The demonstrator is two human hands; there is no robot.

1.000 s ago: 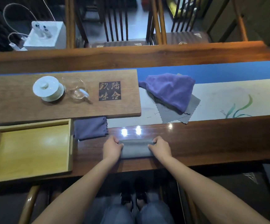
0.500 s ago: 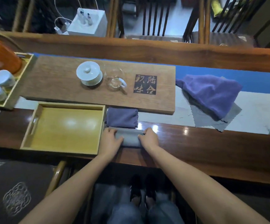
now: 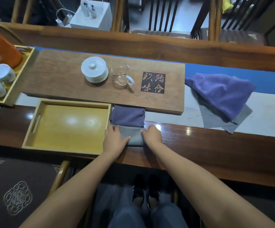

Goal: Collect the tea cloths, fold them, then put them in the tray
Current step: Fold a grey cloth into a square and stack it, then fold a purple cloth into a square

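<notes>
A folded grey tea cloth (image 3: 133,135) lies on the dark wooden table near its front edge. My left hand (image 3: 114,139) holds its left end and my right hand (image 3: 151,136) pinches its right end. Just behind it, touching, lies a folded purple cloth (image 3: 127,117). The yellow wooden tray (image 3: 67,102) stands directly to the left of both, with nothing in it. Farther right, a loose purple cloth (image 3: 220,92) is heaped over an unfolded grey cloth (image 3: 215,120).
A long wooden tea board (image 3: 59,79) behind carries a white lidded cup (image 3: 94,69) and a glass pitcher (image 3: 121,76). At far left a second tray (image 3: 13,91) holds white cups and an orange jar (image 3: 0,50). Chairs stand beyond the table.
Both hands have slid the folded grey cloth leftward and away, up against the folded purple cloth beside the tray. The view has turned left with them.
</notes>
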